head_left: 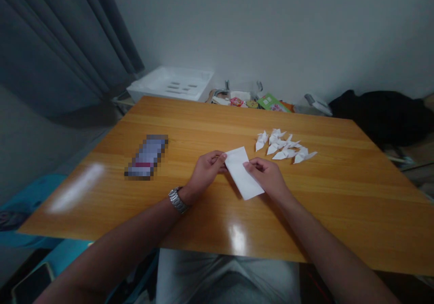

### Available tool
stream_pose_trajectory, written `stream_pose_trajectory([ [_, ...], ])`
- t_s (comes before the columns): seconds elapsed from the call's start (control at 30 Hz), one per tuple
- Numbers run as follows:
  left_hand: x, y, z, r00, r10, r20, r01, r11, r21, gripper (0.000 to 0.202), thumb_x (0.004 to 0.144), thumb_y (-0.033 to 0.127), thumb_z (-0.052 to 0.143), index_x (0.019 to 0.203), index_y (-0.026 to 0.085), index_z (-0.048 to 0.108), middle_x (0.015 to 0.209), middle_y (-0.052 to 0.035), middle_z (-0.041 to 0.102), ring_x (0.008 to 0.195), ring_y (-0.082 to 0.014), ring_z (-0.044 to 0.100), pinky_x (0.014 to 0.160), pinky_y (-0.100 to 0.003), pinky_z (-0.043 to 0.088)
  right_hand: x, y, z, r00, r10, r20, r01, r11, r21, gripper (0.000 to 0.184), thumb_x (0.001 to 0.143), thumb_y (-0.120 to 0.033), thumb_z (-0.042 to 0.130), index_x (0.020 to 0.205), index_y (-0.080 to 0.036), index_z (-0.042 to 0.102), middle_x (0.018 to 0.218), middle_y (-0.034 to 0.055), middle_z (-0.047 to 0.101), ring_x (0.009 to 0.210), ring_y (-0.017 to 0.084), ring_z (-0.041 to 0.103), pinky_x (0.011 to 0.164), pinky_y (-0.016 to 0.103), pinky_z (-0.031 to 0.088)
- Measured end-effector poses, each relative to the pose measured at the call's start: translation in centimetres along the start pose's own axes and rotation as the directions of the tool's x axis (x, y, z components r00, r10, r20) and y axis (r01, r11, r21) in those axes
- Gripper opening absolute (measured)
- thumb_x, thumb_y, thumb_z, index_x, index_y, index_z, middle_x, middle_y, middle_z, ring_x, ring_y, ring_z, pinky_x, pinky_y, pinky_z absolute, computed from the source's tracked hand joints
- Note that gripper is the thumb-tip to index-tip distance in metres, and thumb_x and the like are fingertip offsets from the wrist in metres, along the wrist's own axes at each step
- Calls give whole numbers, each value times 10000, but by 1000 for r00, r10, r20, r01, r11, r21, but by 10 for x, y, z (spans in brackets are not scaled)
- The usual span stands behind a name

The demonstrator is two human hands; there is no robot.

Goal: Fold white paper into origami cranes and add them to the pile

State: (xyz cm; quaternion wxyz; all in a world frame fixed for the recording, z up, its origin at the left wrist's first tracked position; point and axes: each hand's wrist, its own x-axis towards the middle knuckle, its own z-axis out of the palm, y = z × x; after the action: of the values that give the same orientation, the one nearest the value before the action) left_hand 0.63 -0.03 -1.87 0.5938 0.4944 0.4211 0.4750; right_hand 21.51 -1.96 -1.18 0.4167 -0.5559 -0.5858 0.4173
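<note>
A white sheet of paper (243, 173), folded into a long rectangle, lies on the wooden table (217, 213) in front of me. My left hand (205, 172), a metal watch on its wrist, pinches the sheet's far left corner with curled fingers. My right hand (267, 177) rests on the sheet's right edge, fingers curled and a fingertip pressing the paper down. Several white folded paper cranes (284, 146) sit in a cluster just beyond my right hand.
A blurred rectangular object (147, 156) lies on the table to the left. Behind the table stand a white plastic tray (171, 83), assorted small clutter (252, 100) and a dark cloth heap (379, 112). Grey curtains hang at the left.
</note>
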Motion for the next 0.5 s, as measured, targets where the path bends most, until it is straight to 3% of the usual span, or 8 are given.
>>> stream_pose_trajectory([
  [0.2, -1, 1, 0, 999, 31, 18, -31, 1000, -6, 427, 889, 512, 699, 1012, 103, 704, 1048, -141, 764, 880, -202, 747, 830, -325, 638, -1, -3, 1, 1000, 6, 6, -6, 1000, 7, 381, 835, -550, 692, 791, -172, 709, 724, 53, 723, 598, 165, 606, 529, 265, 449],
  [0.33, -1, 0, 1, 999, -20, 25, 20, 999, -25, 440, 892, 525, 694, 1017, 104, 706, 1028, -145, 768, 852, -202, 748, 840, -355, 639, -1, -2, 1, 999, -35, -32, 34, 999, -17, 369, 855, -540, 684, 790, -178, 714, 744, 57, 732, 630, 179, 625, 558, 274, 468],
  [0.5, -3, -2, 4, 990, -90, 109, 90, 996, 4, 376, 859, 476, 747, 981, 121, 728, 990, -131, 777, 817, -181, 742, 813, -327, 639, 0, 0, 0, 994, -47, -98, 46, 999, -17, 371, 862, -543, 679, 818, -178, 730, 750, 56, 738, 636, 189, 635, 562, 279, 474],
])
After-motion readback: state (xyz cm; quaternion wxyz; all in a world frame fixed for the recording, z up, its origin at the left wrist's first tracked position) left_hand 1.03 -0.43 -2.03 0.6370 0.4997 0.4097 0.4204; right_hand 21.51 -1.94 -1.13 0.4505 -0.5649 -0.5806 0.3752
